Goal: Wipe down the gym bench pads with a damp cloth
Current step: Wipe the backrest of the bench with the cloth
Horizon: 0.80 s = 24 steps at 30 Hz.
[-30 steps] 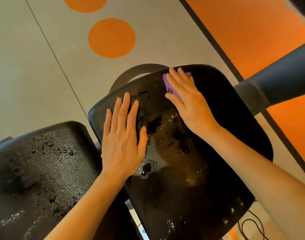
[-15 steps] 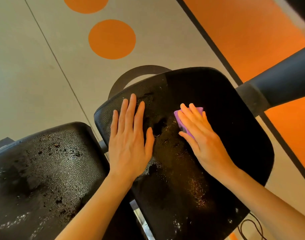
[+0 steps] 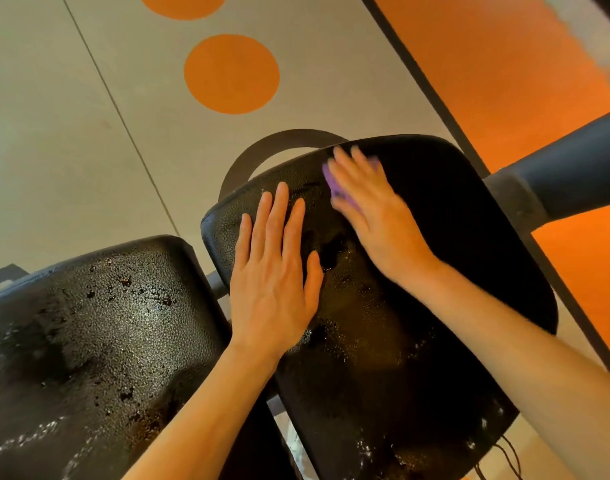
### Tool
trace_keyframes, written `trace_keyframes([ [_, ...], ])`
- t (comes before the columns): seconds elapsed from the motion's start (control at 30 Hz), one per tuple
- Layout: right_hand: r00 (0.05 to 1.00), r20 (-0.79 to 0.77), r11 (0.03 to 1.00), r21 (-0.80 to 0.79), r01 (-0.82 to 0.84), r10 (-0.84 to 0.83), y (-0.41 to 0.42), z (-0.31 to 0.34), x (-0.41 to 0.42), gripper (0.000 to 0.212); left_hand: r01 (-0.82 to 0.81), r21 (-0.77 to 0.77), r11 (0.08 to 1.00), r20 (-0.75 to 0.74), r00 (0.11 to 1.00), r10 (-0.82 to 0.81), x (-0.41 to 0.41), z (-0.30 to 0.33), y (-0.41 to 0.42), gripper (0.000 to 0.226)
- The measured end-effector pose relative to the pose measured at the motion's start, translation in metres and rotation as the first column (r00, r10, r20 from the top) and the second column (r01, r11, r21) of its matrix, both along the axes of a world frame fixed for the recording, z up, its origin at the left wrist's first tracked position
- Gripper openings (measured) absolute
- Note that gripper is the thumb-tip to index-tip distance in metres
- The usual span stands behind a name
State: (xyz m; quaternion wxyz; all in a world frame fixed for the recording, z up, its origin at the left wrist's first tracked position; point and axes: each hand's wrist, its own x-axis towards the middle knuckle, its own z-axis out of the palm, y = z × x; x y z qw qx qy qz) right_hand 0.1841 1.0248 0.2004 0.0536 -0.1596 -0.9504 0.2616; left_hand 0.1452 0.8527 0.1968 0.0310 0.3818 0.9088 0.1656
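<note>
left hand point(image 3: 274, 271) flat and spread on the black seat pad point(image 3: 452, 237), right hand point(image 3: 373, 209) just beside it, a bit blurry, fingers straight, pressing the purple cloth point(image 3: 331, 181) near the pad's far edge, second wet pad point(image 3: 89, 323) off to the left

- We see the seat pad point(image 3: 452, 237), black and pebbled, wet across its near half.
- On it lie the left hand point(image 3: 272, 271), pressed flat, and the purple cloth point(image 3: 331, 183) under the right hand point(image 3: 373, 209).
- The second pad point(image 3: 99, 327), just beside it, carries droplets and dark specks.
- Both stand over the grey floor point(image 3: 71, 150).
</note>
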Motion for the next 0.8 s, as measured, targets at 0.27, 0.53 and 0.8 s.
trace_keyframes([
  [0.27, 0.992, 0.051, 0.994, 0.003, -0.112, 0.112, -0.028, 0.008, 0.085, 0.059, 0.001, 0.013, 1.0, -0.005, 1.0, -0.001, 0.001, -0.001, -0.001, 0.06],
  [0.53, 0.998, -0.022, 0.998, -0.014, -0.058, 0.057, -0.005, 0.0, -0.022, 0.051, 0.005, 0.016, 1.0, -0.022, 1.0, -0.005, 0.001, -0.002, 0.0, 0.06],
  [0.8, 0.995, -0.003, 0.995, 0.013, -0.095, 0.095, -0.015, 0.002, -0.002, 0.05, -0.005, 0.027, 1.0, -0.017, 1.0, 0.006, 0.002, -0.002, 0.0, 0.06],
])
